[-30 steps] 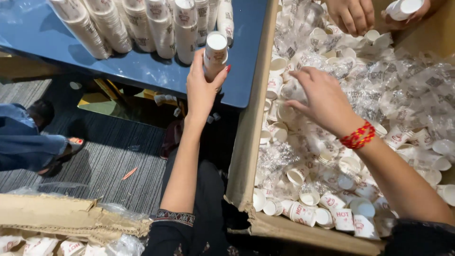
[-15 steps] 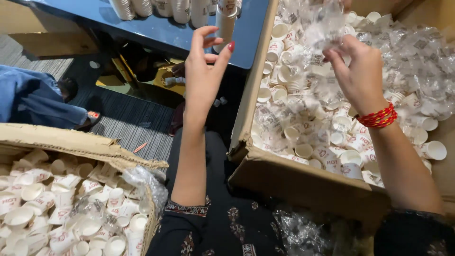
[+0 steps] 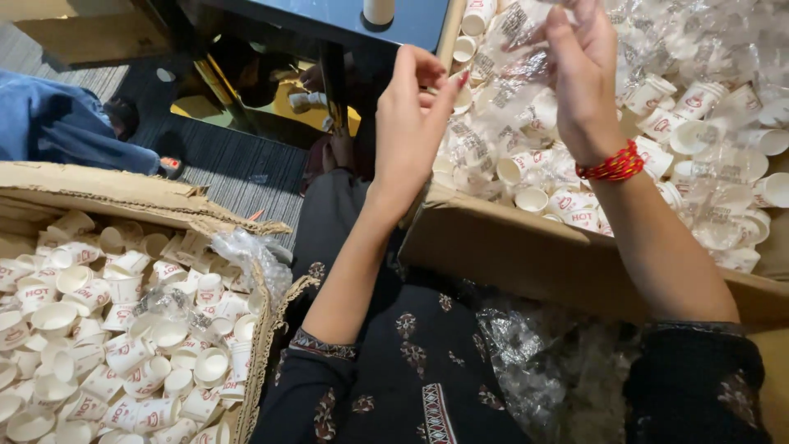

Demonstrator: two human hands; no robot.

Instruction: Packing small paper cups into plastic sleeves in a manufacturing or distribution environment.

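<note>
My left hand (image 3: 415, 115) hovers with its fingers apart and nothing in it, just over the near-left edge of a large cardboard box (image 3: 542, 259). That box is full of small white paper cups (image 3: 567, 201) mixed with clear plastic wrappers. My right hand (image 3: 579, 78), with a red thread band at the wrist, is raised above the cups. Its fingers pinch a crumpled clear plastic wrapper (image 3: 522, 37). A stack of cups (image 3: 379, 10) stands on the blue table (image 3: 329, 18) at the top, apart from both hands.
A second cardboard box (image 3: 123, 197) at lower left holds loose paper cups (image 3: 123, 329) and some plastic. Crumpled plastic film (image 3: 526, 353) lies on my lap. Another person's blue-clad leg (image 3: 57, 123) rests on the grey carpet at left. Dark table legs stand ahead.
My left hand let go of the cup stack on the table and drew back toward the box. My right hand rose from the cups with plastic wrap. The view tilted down.
</note>
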